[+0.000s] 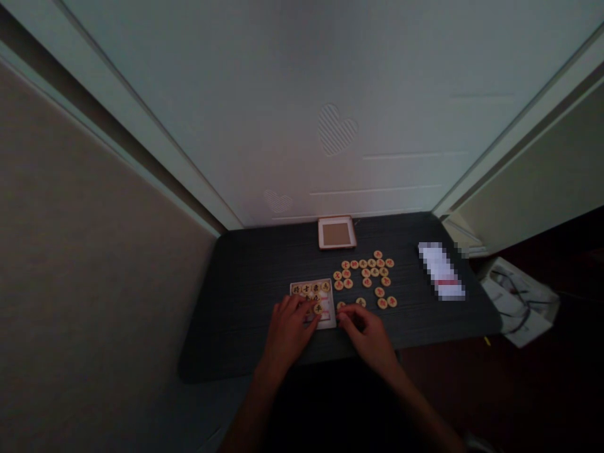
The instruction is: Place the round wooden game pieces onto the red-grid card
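A shallow white box [333, 321] lies near the front of the dark table, with rows of round Chinese chess pieces [325, 287] in it. My left hand [289, 327] rests over the box's left side, fingers stretched out across the pieces and hiding some of them. Its thumb reaches close to one piece [318, 309]. Just off the box's right edge, my right hand [365, 330] is closed in a pinch, thumb against fingers. Whatever is between those fingertips is hidden. Another chess piece [341, 306] shows partly behind them.
Loose chess pieces [367, 273], several with red and several with dark characters, lie right of the box. A brown-and-white box lid [336, 234] sits by the wall. At the table's right lies a blurred white item [441, 270]. A white bin with cables [519, 302] stands beyond.
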### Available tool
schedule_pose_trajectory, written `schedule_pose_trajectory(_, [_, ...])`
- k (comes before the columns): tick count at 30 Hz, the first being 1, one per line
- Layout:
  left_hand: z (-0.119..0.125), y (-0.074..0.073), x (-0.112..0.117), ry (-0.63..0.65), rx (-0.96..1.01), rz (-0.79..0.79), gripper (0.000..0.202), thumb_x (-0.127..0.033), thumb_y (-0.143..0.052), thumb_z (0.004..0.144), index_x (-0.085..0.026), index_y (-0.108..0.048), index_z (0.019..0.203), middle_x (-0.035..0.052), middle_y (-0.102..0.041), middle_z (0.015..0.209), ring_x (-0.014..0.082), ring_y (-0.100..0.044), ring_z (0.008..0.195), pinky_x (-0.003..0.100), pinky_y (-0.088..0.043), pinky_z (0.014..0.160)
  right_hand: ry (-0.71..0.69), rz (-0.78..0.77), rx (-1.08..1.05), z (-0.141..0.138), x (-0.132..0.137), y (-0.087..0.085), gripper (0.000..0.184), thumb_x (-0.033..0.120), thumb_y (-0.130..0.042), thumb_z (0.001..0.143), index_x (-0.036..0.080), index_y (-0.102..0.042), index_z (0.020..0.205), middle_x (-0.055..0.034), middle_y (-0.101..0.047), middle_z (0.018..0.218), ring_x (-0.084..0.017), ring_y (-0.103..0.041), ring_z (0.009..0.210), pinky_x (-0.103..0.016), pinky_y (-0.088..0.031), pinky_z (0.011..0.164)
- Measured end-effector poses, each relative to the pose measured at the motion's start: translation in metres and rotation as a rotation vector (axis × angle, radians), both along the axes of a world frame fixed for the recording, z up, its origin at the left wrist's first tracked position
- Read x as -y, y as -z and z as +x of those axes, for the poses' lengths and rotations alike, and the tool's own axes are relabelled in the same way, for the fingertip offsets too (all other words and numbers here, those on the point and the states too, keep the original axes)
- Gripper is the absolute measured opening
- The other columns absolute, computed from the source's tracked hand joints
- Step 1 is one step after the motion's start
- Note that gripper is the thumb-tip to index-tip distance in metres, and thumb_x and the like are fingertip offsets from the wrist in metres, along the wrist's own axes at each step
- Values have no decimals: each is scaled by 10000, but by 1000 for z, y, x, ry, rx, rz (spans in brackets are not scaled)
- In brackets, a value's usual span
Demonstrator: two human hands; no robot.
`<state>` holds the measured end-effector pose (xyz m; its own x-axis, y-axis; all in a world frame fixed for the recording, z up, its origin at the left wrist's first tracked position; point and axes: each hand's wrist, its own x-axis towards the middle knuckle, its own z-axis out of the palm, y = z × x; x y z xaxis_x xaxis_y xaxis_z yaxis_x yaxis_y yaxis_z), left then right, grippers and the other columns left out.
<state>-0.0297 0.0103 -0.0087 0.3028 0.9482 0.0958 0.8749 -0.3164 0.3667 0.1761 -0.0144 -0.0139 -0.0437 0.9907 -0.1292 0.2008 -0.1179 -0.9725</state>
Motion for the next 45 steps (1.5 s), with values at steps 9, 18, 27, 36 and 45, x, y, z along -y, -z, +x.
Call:
schedule_pose_trajectory(9, [0,2,-2,7,11,-16,247,-280,-670,897,-312,-692,1141,47,-671,1089,287,-588,1045,425,-454,851,-4,4,-1,0,-1,-2,290,488,-604,922,233,-728,981,-53,-772,933,-234,-718,870,-346,-561,811])
schedule_pose_trajectory(18, [0,2,-3,9,6,-17,217,-297,-664,903,-302,-695,1118,50,-673,1081,293,-588,1054,437,-448,860,-2,-5,-3,0,-1,2,244,443,-607,932,235,-722,985,-48,-769,952,-230,-716,877,-347,-547,828])
schedule_pose_trajectory(27, [-4,1,-5,-32,52,11,230,-325,-658,903,-293,-697,1128,63,-677,1120,299,-591,1058,446,-471,872,-12,27,58,1,0,0,205,384,-593,950,236,-725,1003,-43,-766,943,-222,-716,862,-342,-555,806])
schedule_pose_trajectory(36, [-32,14,-11,-332,329,39,307,-319,-559,951,-212,-600,1236,82,-595,1170,222,-642,948,414,-535,916,-244,519,465,-9,-5,5,275,176,-574,958,247,-699,1192,-64,-723,1175,-253,-610,1117,-464,-498,1005])
schedule_pose_trajectory(45, [-25,23,-5,-329,365,-58,391,-358,-579,938,-226,-531,1304,53,-607,1091,180,-636,789,378,-552,811,-326,613,741,-24,-17,7,264,164,-637,931,238,-698,1177,-72,-699,1251,-292,-560,1148,-486,-480,937])
